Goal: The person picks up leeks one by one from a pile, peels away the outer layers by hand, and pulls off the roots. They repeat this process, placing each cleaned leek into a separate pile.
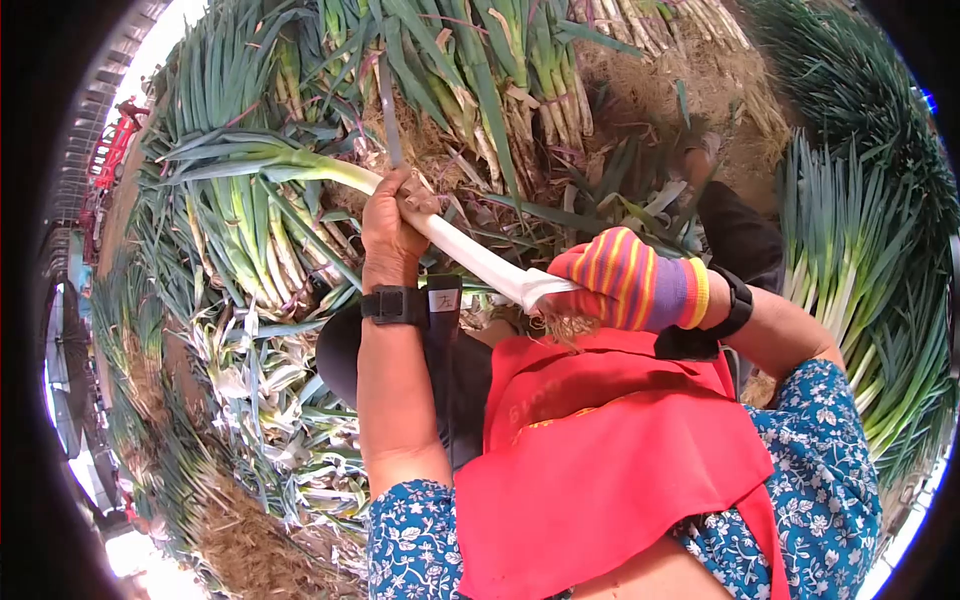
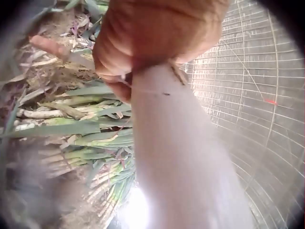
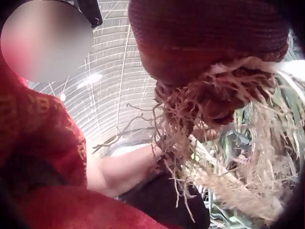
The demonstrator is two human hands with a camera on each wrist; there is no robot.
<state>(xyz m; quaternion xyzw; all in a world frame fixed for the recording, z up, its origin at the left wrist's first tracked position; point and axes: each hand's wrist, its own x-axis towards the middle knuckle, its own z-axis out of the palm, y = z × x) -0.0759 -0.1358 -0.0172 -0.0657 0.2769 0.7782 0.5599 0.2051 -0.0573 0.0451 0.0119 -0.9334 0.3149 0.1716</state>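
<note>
A long leek (image 1: 465, 250) slants across the head view, green leaves at upper left, white stem towards lower right. My bare left hand (image 1: 395, 225) curls round the middle of its stem; the left wrist view shows the fingers (image 2: 121, 52) closed above the pale stem (image 2: 176, 143). A narrow grey strip like a blade (image 1: 389, 110) stands just above this hand; whether the hand holds it, I cannot tell. My right hand (image 1: 630, 280), in a striped glove, grips the root end. Stringy roots (image 3: 183, 114) hang below the glove (image 3: 209, 38) in the right wrist view.
Bundled leeks (image 1: 235, 80) lie at upper left, more leeks (image 1: 835, 230) at the right. Loose leaves and peelings (image 1: 240, 370) cover the ground at lower left. A red apron (image 1: 600, 440) covers the lap.
</note>
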